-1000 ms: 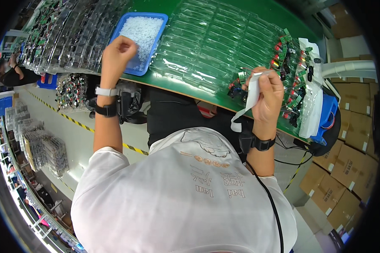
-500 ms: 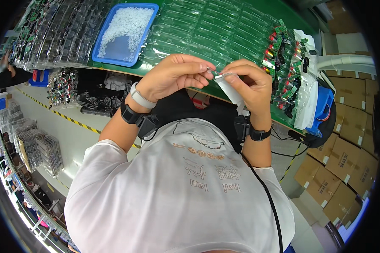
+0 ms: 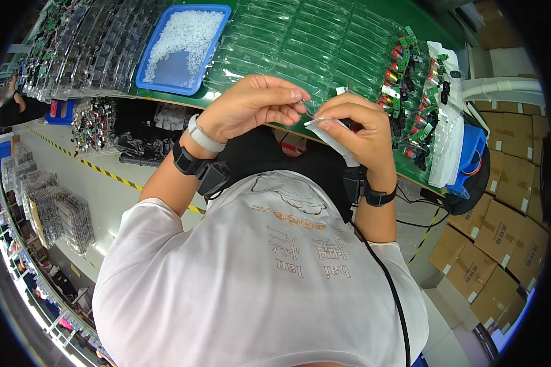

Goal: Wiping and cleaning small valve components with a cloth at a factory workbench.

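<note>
My left hand is closed in a pinch above the table's front edge. A tiny part sits at its thumb and fingertip, too small to name. From there a thin dark strand, perhaps a wire, runs toward my right hand. That hand is also closed, with its thumb and fingers gripping a folded white strip that hangs down over the edge. Whether the strip is paper or cloth I cannot tell. The hands are a short gap apart.
A blue tray of small translucent white pieces stands at the back left. Clear plastic blister trays cover the green table. Small circuit boards with wires lie at right, beside a blue bin. Cardboard boxes are stacked farther right.
My right hand has moved slightly down, and the white strip with it. The gap between the hands is a little wider, showing more of the thin strand. My left hand keeps its pinch.
</note>
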Demonstrator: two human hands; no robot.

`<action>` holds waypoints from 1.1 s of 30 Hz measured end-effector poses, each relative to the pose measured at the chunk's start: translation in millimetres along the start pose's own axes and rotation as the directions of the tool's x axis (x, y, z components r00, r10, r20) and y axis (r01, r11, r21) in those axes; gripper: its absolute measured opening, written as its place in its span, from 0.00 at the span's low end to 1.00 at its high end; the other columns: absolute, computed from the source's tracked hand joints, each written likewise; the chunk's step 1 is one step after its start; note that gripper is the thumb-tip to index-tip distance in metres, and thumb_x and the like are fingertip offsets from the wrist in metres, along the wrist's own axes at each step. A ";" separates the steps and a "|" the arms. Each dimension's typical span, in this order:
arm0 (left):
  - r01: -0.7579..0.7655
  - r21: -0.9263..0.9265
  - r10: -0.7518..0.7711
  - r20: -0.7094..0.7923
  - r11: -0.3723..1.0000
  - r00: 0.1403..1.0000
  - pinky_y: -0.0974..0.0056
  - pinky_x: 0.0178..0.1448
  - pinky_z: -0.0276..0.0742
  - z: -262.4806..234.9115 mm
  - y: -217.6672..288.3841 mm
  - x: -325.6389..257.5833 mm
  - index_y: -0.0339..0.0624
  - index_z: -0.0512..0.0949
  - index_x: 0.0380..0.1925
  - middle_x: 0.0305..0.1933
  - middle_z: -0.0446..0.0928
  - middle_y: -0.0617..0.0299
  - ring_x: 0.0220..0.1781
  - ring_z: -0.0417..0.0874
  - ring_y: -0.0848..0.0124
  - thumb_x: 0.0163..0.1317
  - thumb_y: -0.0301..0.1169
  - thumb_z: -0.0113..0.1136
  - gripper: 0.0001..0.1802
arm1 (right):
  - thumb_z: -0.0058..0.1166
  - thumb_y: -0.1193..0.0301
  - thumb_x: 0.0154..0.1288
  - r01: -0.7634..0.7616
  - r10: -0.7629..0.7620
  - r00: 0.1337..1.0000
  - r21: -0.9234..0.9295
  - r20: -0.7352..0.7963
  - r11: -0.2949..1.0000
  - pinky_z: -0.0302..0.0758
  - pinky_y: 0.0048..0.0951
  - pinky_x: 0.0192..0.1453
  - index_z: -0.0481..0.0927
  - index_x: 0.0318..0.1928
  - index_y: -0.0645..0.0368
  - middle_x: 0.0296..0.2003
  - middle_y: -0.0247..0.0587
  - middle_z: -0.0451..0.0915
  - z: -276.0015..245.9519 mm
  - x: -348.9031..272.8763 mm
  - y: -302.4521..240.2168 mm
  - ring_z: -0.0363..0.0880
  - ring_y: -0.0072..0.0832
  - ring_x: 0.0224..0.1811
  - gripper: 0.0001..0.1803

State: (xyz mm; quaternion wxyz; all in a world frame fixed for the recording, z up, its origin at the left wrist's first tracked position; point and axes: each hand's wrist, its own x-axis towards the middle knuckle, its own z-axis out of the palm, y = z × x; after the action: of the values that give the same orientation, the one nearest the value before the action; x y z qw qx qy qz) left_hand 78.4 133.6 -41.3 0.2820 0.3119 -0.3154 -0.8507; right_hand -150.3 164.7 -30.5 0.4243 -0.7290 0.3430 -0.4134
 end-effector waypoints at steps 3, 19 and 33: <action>0.009 0.032 -0.010 0.006 0.999 1.000 0.71 0.42 0.83 2.3 1.4 1.0 0.29 0.77 0.45 0.37 0.81 0.55 0.36 0.83 0.73 0.65 0.28 0.54 0.13 | 0.61 0.81 0.52 -0.019 0.019 1.000 0.005 0.009 1.000 0.74 0.25 0.39 0.83 0.32 0.65 0.32 0.42 0.82 -1.5 -1.3 -1.3 0.79 0.27 0.35 0.04; 0.089 0.173 -0.077 -0.073 0.981 0.994 0.72 0.41 0.84 7.9 1.8 8.0 0.30 0.79 0.42 0.35 0.81 0.56 0.34 0.83 0.75 0.63 0.28 0.58 0.12 | 0.61 0.80 0.53 -0.019 0.019 1.000 -0.029 0.005 0.999 0.75 0.26 0.41 0.83 0.32 0.64 0.32 0.41 0.82 -8.6 -6.5 0.3 0.80 0.28 0.37 0.05; -0.261 0.398 0.207 0.172 0.880 0.963 0.71 0.40 0.79 46.0 63.6 35.0 0.36 0.76 0.44 0.36 0.79 0.61 0.34 0.81 0.75 0.62 0.28 0.58 0.11 | 0.59 0.78 0.56 0.166 -0.067 0.950 0.311 -0.304 0.936 0.78 0.30 0.42 0.81 0.37 0.63 0.36 0.43 0.81 -17.2 -28.1 18.1 0.81 0.29 0.36 0.07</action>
State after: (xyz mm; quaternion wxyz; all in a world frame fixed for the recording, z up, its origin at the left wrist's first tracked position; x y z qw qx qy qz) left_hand 41.2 85.7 19.6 0.2895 0.2708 -0.5419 -0.7411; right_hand -180.3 175.5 -50.5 0.4611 -0.5978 0.2821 -0.5920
